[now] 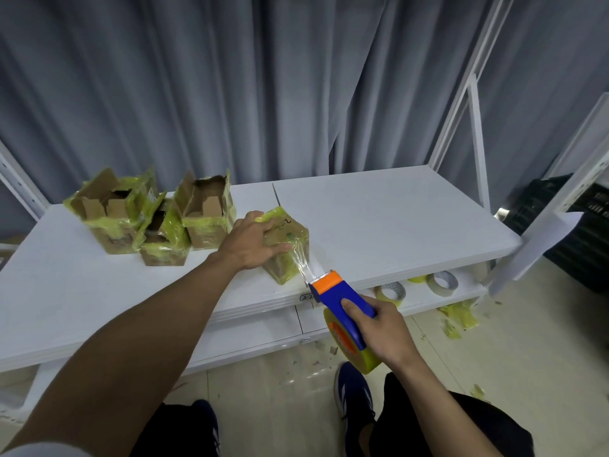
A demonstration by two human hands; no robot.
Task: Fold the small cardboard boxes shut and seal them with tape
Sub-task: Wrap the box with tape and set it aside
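A small cardboard box (291,239) wrapped in yellowish tape stands closed near the front edge of the white shelf top (379,219). My left hand (253,242) presses flat on the box's top and left side. My right hand (382,328) grips a blue and orange tape dispenser (339,301) carrying a yellow roll. It is held off the shelf's front edge. A strip of clear tape (304,263) stretches from the dispenser's blade to the box's near corner.
Three open, tape-covered boxes (108,212) (163,239) (207,212) stand at the back left of the shelf top. Spare tape rolls (392,291) (441,282) lie on the lower shelf. Tape scraps (459,316) litter the floor. A black crate (580,232) sits to the right.
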